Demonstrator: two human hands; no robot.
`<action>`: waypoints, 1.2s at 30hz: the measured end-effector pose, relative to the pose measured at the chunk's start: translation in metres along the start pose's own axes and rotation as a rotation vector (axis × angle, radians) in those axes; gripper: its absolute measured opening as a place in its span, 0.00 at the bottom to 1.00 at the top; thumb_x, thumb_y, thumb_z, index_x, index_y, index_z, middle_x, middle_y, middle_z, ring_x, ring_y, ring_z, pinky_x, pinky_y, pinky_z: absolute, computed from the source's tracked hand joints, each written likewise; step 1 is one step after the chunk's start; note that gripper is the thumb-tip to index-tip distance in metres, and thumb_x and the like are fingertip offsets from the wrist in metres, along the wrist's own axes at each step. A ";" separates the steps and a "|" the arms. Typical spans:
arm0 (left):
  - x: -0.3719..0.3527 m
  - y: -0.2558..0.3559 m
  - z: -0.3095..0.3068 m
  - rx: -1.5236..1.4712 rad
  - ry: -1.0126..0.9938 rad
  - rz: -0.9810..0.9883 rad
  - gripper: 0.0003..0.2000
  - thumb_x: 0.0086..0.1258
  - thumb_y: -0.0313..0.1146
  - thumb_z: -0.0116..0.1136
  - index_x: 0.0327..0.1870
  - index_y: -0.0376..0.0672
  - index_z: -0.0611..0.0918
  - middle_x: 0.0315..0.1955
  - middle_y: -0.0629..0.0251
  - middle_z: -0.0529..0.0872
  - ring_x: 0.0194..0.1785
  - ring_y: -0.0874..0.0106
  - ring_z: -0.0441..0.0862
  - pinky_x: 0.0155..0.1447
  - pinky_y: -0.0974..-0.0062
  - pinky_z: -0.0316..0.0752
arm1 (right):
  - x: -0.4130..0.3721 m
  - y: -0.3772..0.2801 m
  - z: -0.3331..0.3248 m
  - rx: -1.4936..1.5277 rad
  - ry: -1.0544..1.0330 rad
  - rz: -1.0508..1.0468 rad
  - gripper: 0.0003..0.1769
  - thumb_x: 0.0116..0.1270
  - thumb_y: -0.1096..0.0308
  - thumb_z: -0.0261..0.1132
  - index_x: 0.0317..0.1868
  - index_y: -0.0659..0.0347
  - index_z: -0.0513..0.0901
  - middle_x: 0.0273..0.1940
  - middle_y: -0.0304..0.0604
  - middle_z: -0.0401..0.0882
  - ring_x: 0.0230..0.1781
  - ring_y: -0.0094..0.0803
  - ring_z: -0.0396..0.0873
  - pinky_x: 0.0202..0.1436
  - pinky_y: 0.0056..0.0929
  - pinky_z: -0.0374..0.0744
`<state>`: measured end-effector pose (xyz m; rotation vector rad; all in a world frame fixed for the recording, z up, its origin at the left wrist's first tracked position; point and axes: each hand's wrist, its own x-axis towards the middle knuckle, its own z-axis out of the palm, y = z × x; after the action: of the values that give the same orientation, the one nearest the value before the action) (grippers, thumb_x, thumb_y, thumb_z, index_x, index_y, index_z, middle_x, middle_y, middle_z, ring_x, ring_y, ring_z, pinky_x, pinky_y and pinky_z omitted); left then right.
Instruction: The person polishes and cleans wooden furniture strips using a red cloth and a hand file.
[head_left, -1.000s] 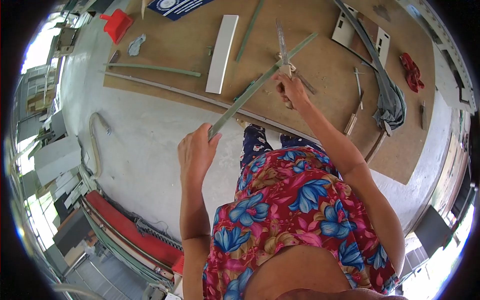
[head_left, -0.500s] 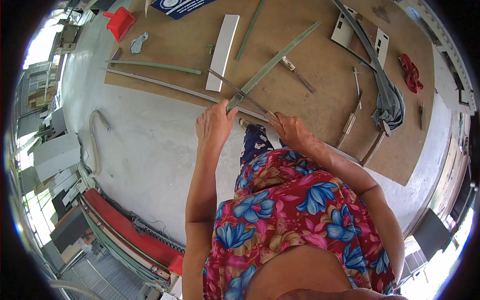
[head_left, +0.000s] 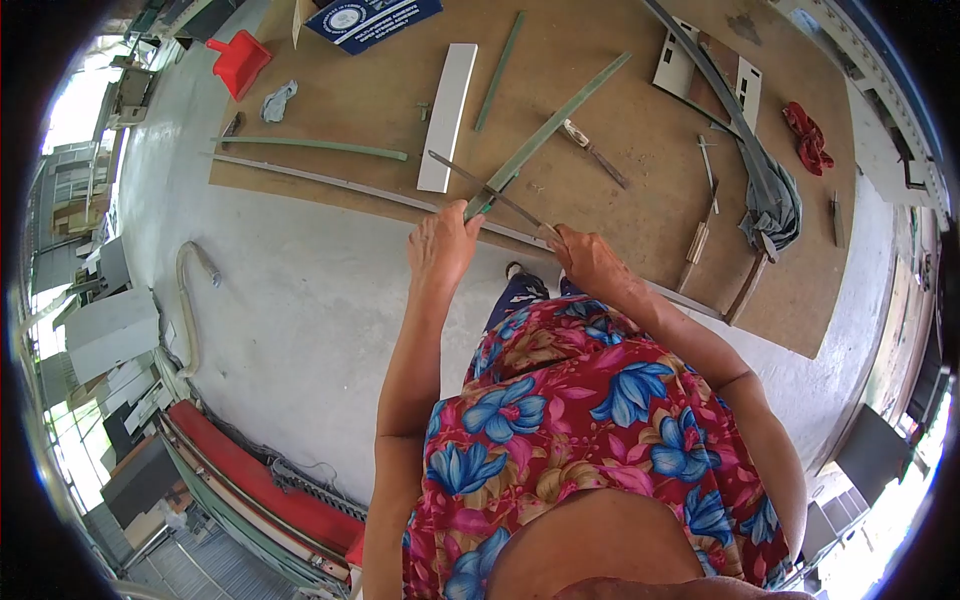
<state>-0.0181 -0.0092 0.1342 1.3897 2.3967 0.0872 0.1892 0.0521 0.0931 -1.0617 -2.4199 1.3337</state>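
My left hand (head_left: 443, 242) is closed around the near end of a long green strip (head_left: 560, 118), which slants up and away over the table. In my right hand (head_left: 590, 258) is the handle of a file (head_left: 462, 172), a long, thin, dark blade. The blade lies across the strip just beyond my left fingers, its tip pointing up and left. Beyond it sits a white board (head_left: 448, 118). A wooden-handled scraper or knife (head_left: 594, 152) rests on the table to the right of the strip.
The brown tabletop (head_left: 660, 225) has a long rail (head_left: 330, 178) along its near edge. Other green strips (head_left: 310, 148) lie there, with a red cloth (head_left: 808, 138), a grey cloth (head_left: 772, 215) and a blue box (head_left: 375, 20). A red dustpan (head_left: 240, 68) is at far left; a hose (head_left: 185, 300) lies on the floor.
The view has shifted slightly. The file has slid a little down and right across the green strip, with my right hand. My left hand keeps its grip on the strip.
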 end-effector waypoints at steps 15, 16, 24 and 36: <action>0.019 -0.029 0.016 -0.021 0.055 0.142 0.12 0.63 0.40 0.59 0.37 0.41 0.80 0.30 0.50 0.83 0.39 0.51 0.81 0.42 0.57 0.74 | -0.017 0.000 0.031 0.050 0.173 -0.034 0.11 0.67 0.66 0.54 0.38 0.68 0.73 0.30 0.67 0.76 0.35 0.62 0.76 0.37 0.53 0.73; 0.020 -0.007 0.038 -0.005 0.044 0.132 0.11 0.63 0.40 0.59 0.37 0.41 0.80 0.31 0.50 0.83 0.40 0.51 0.81 0.42 0.56 0.74 | -0.014 0.032 0.030 0.020 0.105 -0.001 0.10 0.66 0.67 0.54 0.38 0.68 0.73 0.30 0.66 0.76 0.35 0.62 0.76 0.38 0.53 0.73; 0.023 -0.030 0.020 -0.046 0.013 0.119 0.11 0.63 0.40 0.58 0.37 0.42 0.80 0.32 0.50 0.83 0.40 0.50 0.80 0.42 0.55 0.73 | 0.000 -0.002 0.043 -0.073 0.017 0.142 0.11 0.62 0.69 0.53 0.33 0.69 0.77 0.29 0.64 0.78 0.34 0.59 0.78 0.37 0.52 0.76; 0.024 -0.066 0.037 -0.039 0.065 0.211 0.13 0.65 0.42 0.56 0.38 0.41 0.80 0.32 0.48 0.82 0.39 0.49 0.79 0.41 0.55 0.72 | -0.031 0.045 0.063 -0.107 0.038 -0.080 0.11 0.65 0.66 0.52 0.37 0.66 0.76 0.32 0.61 0.79 0.35 0.57 0.79 0.37 0.49 0.77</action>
<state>-0.0704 -0.0273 0.0772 1.6409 2.2780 0.2363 0.2050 0.0052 0.0256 -0.9937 -2.5017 1.1602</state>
